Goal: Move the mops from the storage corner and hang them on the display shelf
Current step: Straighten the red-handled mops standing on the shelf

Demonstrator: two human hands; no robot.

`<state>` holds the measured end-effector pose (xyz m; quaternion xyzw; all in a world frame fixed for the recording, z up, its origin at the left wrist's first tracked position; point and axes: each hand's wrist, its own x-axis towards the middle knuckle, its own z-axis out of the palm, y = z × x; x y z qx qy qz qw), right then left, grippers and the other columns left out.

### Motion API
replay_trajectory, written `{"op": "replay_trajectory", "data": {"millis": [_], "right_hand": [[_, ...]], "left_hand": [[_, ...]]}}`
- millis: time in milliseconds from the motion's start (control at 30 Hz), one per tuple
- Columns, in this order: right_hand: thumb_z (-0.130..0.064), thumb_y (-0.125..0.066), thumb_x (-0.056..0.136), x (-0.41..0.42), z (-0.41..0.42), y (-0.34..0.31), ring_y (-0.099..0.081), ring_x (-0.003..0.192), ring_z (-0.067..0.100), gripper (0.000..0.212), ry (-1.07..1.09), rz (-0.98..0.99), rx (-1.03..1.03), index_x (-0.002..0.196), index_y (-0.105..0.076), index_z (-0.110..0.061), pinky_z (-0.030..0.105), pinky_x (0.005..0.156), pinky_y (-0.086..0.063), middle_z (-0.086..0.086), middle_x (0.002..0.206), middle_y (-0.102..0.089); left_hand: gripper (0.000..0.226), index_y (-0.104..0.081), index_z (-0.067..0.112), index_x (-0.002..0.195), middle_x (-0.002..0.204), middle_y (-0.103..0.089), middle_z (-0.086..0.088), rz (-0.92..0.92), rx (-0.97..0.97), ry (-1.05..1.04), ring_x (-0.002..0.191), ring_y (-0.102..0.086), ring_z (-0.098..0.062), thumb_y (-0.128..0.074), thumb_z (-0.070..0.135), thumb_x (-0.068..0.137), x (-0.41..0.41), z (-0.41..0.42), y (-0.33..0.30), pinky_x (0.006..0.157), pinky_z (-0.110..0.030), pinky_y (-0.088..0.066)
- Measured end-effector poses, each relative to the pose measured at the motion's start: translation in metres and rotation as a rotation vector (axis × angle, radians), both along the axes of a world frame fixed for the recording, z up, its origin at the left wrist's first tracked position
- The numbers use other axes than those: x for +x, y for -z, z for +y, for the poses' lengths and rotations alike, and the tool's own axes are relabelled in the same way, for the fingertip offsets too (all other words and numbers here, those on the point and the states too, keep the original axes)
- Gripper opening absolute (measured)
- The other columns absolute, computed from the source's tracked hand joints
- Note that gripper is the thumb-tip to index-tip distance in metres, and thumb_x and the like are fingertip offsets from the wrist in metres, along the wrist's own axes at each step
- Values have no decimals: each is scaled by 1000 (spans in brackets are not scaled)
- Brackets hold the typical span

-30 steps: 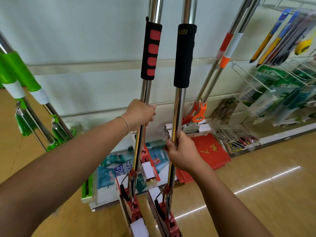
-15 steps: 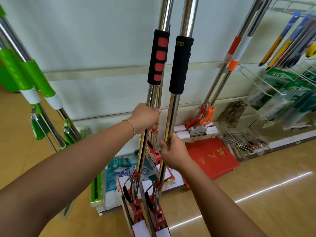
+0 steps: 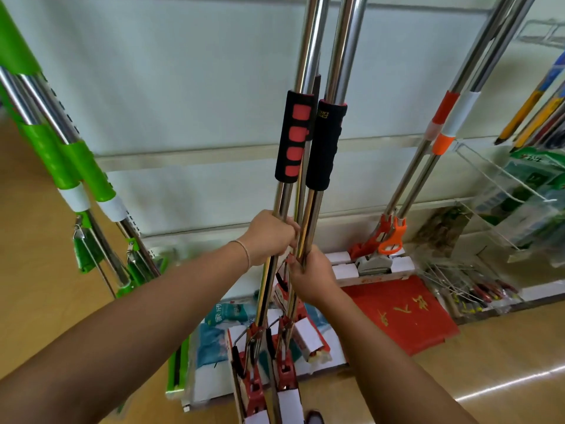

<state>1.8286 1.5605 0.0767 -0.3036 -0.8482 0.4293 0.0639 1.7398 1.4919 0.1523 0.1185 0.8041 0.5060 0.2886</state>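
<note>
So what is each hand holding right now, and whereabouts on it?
Left hand grips a mop pole; right hand grips another. Both hold bare metal below the foam grips.

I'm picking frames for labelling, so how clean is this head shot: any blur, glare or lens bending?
Head view: the mop poles gripped by the left hand and right hand are fairly sharp; the green-handled mops at the left edge are smeared; wide-angle bending splays the orange-collared mops; a bright glare streak crosses the floor.

I see a black foam grip with red patches (image 3: 293, 139), a plain black grip (image 3: 325, 145), green-and-white mop handles (image 3: 70, 166), and a red mat (image 3: 403, 313).
</note>
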Motion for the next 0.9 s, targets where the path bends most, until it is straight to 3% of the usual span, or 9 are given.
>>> {"op": "replay_trajectory", "data": {"millis": [100,333,433,567,733,900], "right_hand": [[-26,-54,98,-12,16,1,-63,86,17,19,-52,-1,-35,117,-52,-23,40,78,-56,0,93,-63],[-28,-54,99,-40,56,11,-61,92,13,21,-181,-9,-163,119,-48,-28,30,73,-51,-2,99,-62],[-28,-53,97,-56,65,15,-62,96,13,20,-257,17,-115,116,-51,-31,35,81,-55,-7,102,-62],[-17,-53,96,-70,75,17,-61,83,12,13,-320,41,-98,106,-55,-26,29,71,-55,-6,90,-61],[-17,-53,99,-77,84,14,-61,91,12,20,-345,79,-152,116,-49,-27,36,86,-57,-8,96,-60],[-13,-53,99,-84,89,12,-61,99,14,31,-384,113,-132,92,-45,-43,35,91,-55,-11,99,-60]], "left_hand": [[20,-68,4,96,69,-63,-7,14,-7,-32,51,-52,-13,-53,-4,86,-4,10,2,49,-24,-45],[23,-71,11,98,67,-58,-6,16,-23,-25,61,-50,-18,-65,1,78,-26,25,10,60,-28,-49],[27,-73,6,100,75,-66,-7,-26,47,27,61,-50,-15,-77,8,74,-32,28,12,58,-25,-45],[32,-76,11,98,85,-73,-7,19,66,86,64,-58,-7,-83,30,73,-38,31,12,61,-18,-45],[18,-77,12,93,73,-72,6,113,79,59,56,-59,4,-77,27,83,-46,40,19,62,-14,-44],[16,-77,13,90,60,-66,14,165,68,52,53,-57,4,-75,28,84,-55,43,26,63,-16,-42]]}}
